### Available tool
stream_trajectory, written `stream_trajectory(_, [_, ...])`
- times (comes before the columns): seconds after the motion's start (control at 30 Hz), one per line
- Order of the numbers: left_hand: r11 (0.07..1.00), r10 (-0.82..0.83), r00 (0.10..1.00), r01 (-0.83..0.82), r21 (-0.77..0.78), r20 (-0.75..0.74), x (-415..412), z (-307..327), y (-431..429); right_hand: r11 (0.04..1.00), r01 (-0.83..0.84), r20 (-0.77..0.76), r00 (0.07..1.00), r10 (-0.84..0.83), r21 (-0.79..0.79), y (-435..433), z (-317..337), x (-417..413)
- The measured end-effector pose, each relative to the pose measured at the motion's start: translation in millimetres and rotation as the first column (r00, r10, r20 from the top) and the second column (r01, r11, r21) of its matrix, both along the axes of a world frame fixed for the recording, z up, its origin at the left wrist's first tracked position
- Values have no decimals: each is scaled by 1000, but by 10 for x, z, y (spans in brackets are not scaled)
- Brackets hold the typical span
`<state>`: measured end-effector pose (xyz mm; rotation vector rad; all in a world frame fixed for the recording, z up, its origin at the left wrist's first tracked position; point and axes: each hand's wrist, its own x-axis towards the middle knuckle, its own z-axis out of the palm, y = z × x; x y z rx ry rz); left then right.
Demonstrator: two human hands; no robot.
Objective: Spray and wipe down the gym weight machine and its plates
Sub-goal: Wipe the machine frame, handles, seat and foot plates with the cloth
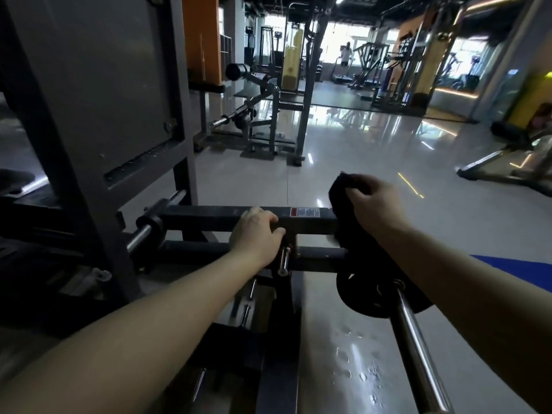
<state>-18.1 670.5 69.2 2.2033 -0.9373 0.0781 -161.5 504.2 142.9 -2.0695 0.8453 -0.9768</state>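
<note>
Machine crossbar (227, 216) lay level, low over the floor (343, 180), at the frame's near end. The left hand (257, 234) curled over its top, just left of the warning label (304, 212), bracing it. The right hand (373, 204) clenched a black cloth (340, 222) draped over the crossbar's right end. Judged best: draw the cloth along every face toward the bracing hand, then shift that hand and wipe its spot. The plate (367, 297) on the chrome bar (418, 339), just below the cloth, looked the likely next surface.
</note>
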Motion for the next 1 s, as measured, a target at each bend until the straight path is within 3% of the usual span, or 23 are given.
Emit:
stream_trajectory(0.03, [1000,9,999,-11,25,51,96,-18,-52,980,30,-71,996,-44,-197,-127,-18,71])
stream_trajectory(0.1, [997,34,992,-41,59,122,294,-71,-140,903,11,-348,921,-177,-430,-343,-212,203])
stream_trajectory(0.17, [994,50,987,-65,92,151,480,-132,-201,865,-71,-576,772,-267,-496,-419,-505,292])
stream_trajectory(0.2, [991,47,984,-68,118,175,566,-165,-215,853,-99,-599,753,-272,-512,-390,-625,360])
stream_trajectory(0.27, [983,22,971,-65,174,239,726,-240,-238,823,-170,-587,778,-226,-543,-226,-756,627])
stream_trajectory(0.37, [982,7,953,-64,180,302,837,-316,-267,839,-282,-599,798,-64,-466,73,-815,1066])
stream_trajectory(0.5, [986,-7,929,-55,157,370,905,-383,-265,824,-364,-609,793,28,-435,8,-779,861])
stream_trajectory(0.67, [990,-38,934,-14,141,355,919,-376,-290,890,-92,-609,759,-228,-447,-576,-616,184])
stream_trajectory(0.8, [992,-45,943,2,129,330,951,-387,-286,864,-51,-607,733,-308,-501,-298,-745,496])
stream_trajectory(1.0, [999,2,947,-13,30,323,1015,-494,-272,856,-288,-586,810,-20,-429,212,-782,1014])
